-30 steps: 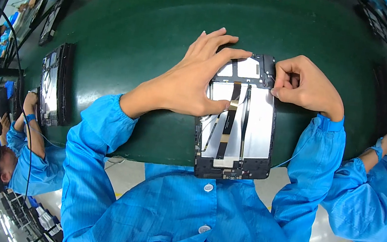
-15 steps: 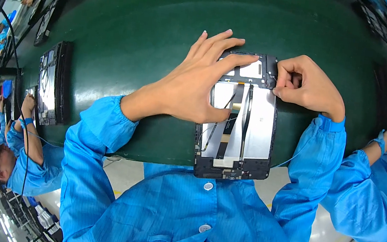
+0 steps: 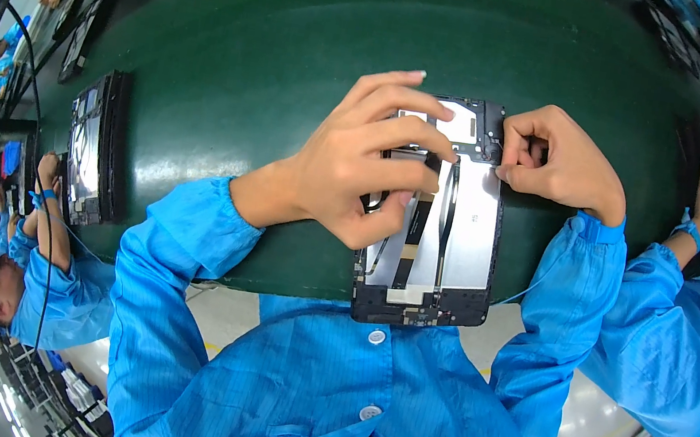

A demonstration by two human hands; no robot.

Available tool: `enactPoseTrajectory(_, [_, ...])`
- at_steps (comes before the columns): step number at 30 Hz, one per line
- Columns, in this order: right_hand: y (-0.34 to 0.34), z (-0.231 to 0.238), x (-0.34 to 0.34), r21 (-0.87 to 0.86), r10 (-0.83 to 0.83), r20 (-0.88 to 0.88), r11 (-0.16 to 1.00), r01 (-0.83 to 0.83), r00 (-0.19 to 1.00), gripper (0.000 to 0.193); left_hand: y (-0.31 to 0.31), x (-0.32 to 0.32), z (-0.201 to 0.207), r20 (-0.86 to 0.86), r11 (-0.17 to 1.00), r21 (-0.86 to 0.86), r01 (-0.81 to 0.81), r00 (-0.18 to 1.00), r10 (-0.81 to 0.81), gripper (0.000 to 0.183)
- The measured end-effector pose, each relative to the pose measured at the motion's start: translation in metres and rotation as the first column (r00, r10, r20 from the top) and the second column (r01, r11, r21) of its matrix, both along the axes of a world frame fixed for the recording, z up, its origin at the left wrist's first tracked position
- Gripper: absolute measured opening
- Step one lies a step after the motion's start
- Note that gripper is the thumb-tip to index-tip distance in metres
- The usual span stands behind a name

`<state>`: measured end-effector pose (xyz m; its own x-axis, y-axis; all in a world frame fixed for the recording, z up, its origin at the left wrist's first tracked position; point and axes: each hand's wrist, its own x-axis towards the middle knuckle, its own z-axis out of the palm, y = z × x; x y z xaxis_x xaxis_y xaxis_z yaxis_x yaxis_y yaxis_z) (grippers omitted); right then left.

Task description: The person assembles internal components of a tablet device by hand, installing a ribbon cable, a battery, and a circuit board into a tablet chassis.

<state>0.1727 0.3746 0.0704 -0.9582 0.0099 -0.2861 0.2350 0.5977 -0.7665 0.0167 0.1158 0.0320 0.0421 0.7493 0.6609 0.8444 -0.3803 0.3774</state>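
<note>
Opened tablet [image 3: 473,236] rests on the green table [image 3: 233,95], its near end overhanging; my left hand [image 3: 354,161] arches over its cables [image 3: 446,232] — grip hidden — my right hand [image 3: 559,163] curls at its right edge — whether pinching, I can't tell.

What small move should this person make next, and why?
Perhaps the left hand should press lightly on the dark strip while the right hand steadies the opened device. The left thumb and forefinger are close together over that strip, though contact is unclear, and the right hand is curled at the device's right edge, well placed to steady it.
</note>
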Motion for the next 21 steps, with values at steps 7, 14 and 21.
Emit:
enactPoseTrajectory(7, [0.003, -0.004, 0.004, -0.014, 0.001, -0.020, 1.000, -0.002, 1.000, 0.014, 0.001, -0.020, -0.009, -0.200, 0.991, 0.043, 0.130, 0.973, -0.118, 0.018])
enactPoseTrajectory(14, [0.004, -0.007, 0.000, -0.033, 0.011, -0.015, 0.999, -0.011, 1.000, 0.013, 0.003, -0.019, -0.011, -0.176, 0.974, -0.188, 0.126, 0.971, -0.160, 0.039])
enactPoseTrajectory(21, [0.007, -0.008, 0.000, -0.034, 0.020, -0.033, 0.999, -0.021, 0.999, 0.013, 0.007, -0.006, -0.011, -0.175, 0.927, -0.341, 0.157, 0.958, -0.227, 0.061])
